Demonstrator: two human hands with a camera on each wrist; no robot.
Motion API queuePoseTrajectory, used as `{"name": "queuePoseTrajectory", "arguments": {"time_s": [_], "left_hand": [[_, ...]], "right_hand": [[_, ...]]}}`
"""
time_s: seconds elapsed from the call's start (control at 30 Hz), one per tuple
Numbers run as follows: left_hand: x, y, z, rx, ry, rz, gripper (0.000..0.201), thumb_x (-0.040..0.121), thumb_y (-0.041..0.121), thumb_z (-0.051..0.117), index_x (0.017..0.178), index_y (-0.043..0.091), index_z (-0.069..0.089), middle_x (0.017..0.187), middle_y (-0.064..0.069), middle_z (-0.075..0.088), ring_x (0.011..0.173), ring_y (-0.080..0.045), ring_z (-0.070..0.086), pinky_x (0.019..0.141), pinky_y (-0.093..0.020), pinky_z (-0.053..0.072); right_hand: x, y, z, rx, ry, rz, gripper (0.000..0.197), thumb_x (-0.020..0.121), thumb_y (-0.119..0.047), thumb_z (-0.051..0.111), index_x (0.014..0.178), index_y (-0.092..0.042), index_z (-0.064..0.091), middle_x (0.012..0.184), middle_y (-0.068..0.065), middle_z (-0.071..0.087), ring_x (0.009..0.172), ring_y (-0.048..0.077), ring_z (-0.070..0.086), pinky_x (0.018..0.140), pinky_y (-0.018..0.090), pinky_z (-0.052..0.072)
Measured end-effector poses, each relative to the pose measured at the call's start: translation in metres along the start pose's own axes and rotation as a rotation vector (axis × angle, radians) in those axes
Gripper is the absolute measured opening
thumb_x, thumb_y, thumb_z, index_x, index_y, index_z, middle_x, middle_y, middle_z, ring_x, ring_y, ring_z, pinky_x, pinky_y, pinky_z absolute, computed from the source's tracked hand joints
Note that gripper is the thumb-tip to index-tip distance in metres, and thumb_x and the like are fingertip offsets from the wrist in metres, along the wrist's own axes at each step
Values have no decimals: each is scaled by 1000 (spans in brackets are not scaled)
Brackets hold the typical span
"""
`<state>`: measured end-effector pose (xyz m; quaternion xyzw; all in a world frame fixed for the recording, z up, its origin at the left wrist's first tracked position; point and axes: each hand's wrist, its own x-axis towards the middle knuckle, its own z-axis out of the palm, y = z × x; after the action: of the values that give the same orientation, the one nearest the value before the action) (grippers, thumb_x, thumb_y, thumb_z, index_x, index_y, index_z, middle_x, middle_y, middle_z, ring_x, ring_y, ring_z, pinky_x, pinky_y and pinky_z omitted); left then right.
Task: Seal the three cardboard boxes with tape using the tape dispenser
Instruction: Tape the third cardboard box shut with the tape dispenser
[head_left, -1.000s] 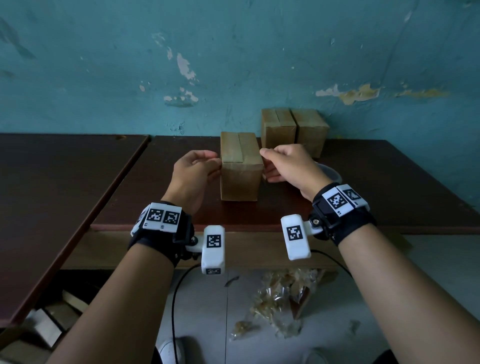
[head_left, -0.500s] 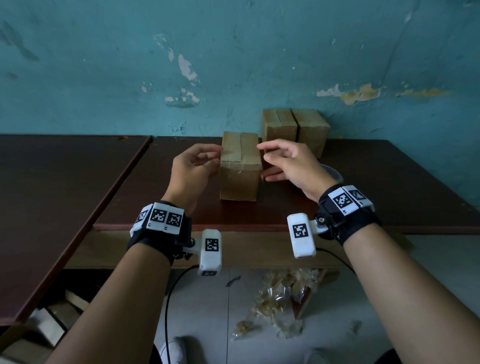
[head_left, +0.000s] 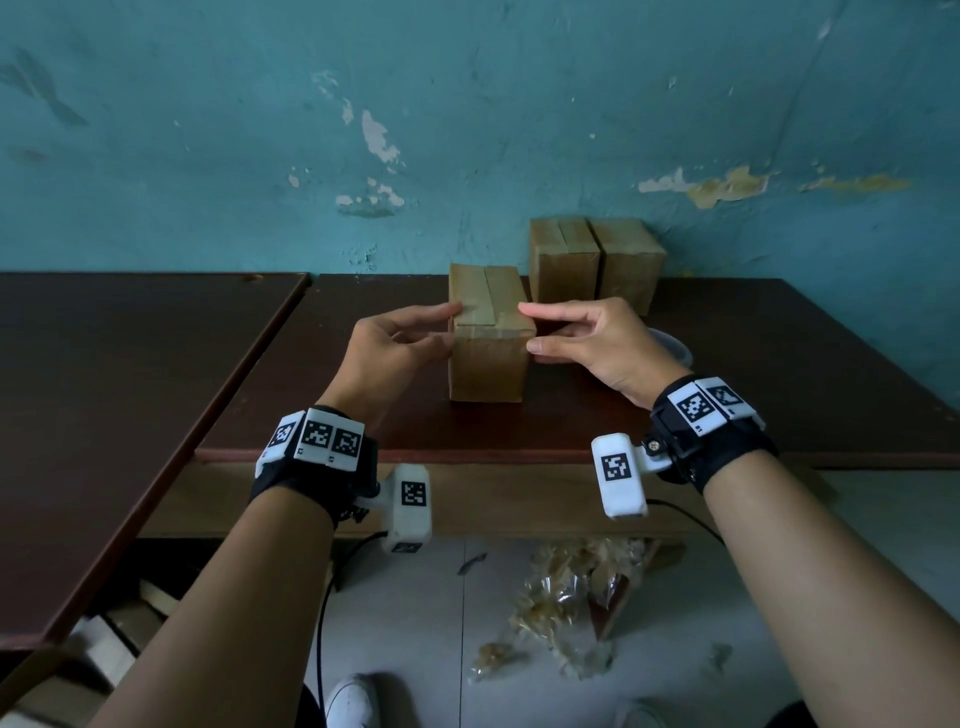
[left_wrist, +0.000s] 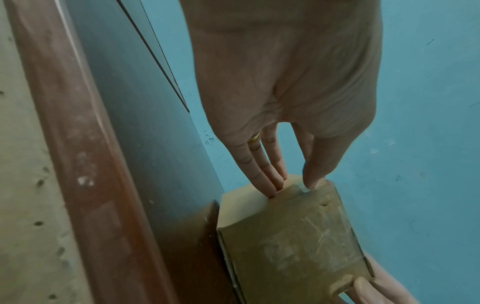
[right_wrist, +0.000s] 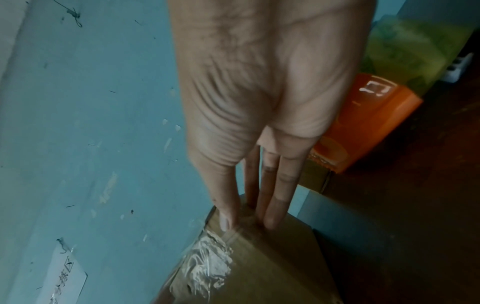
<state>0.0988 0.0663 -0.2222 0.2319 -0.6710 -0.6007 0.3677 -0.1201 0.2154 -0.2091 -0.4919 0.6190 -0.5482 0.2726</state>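
Observation:
A taped cardboard box (head_left: 488, 364) stands upright in the middle of the dark table (head_left: 779, 405). My left hand (head_left: 453, 327) touches its upper left edge with straight fingers. My right hand (head_left: 527, 328) does the same on the upper right edge, index finger on top and thumb on the side. In the left wrist view the left hand (left_wrist: 293, 186) rests its fingertips on the box (left_wrist: 293, 246). In the right wrist view the right hand (right_wrist: 248, 223) lies on the box (right_wrist: 272, 267) beside crinkled clear tape (right_wrist: 207, 265). Two more boxes (head_left: 563, 265) (head_left: 626, 265) stand by the wall.
A pale round object (head_left: 672, 349) lies half hidden behind my right wrist. A second dark table (head_left: 130, 364) adjoins on the left. The teal wall (head_left: 467, 130) runs close behind the boxes. An orange carton (right_wrist: 363, 123) shows in the right wrist view. Plastic bags (head_left: 571, 597) lie on the floor.
Both hands have uncurled and risen from the box's sides to its top edges, so the fingers are now straight. The box has stayed in place.

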Motion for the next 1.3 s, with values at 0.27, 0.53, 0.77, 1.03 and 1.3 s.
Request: {"name": "queuePoseTrajectory", "arguments": {"time_s": [0.27, 0.53, 0.77, 1.03, 1.3], "left_hand": [[0, -5, -3, -15, -8, 26, 37, 91, -4, 77, 125, 12, 78, 123, -7, 77, 107, -18, 76, 93, -31, 62], [3, -12, -1, 14, 33, 81, 39, 83, 4, 87, 119, 18, 80, 117, -9, 78, 101, -18, 76, 86, -22, 59], [5, -17, 7, 3, 124, 117, 39, 77, 7, 92, 114, 12, 81, 114, -11, 78, 94, -17, 76, 90, -27, 61], [7, -16, 9, 100, 174, 186, 39, 75, 12, 94, 112, 8, 81, 117, -4, 77, 96, -10, 75, 92, -26, 62], [6, -18, 11, 212, 202, 238, 43, 75, 26, 96, 113, 12, 82, 121, 9, 76, 115, -3, 71, 105, -31, 57]], "right_hand": [[3, 6, 3, 11, 22, -56, 47, 87, 1, 81, 133, -9, 72, 128, 7, 73, 111, 22, 75, 100, 38, 60], [6, 10, 8, 4, 59, -92, 44, 86, -2, 83, 129, -8, 74, 125, 13, 71, 110, 30, 75, 99, 43, 61], [6, 13, 15, -32, 125, -133, 43, 84, -13, 88, 125, -11, 77, 117, 8, 73, 108, 20, 74, 92, 40, 64], [10, 16, 11, -45, 110, -134, 43, 82, -14, 90, 123, -12, 78, 117, 9, 74, 107, 21, 75, 93, 42, 64], [7, 17, 18, -58, 185, -167, 45, 80, -24, 90, 122, -12, 79, 110, 9, 74, 104, 22, 75, 86, 41, 66]]}}
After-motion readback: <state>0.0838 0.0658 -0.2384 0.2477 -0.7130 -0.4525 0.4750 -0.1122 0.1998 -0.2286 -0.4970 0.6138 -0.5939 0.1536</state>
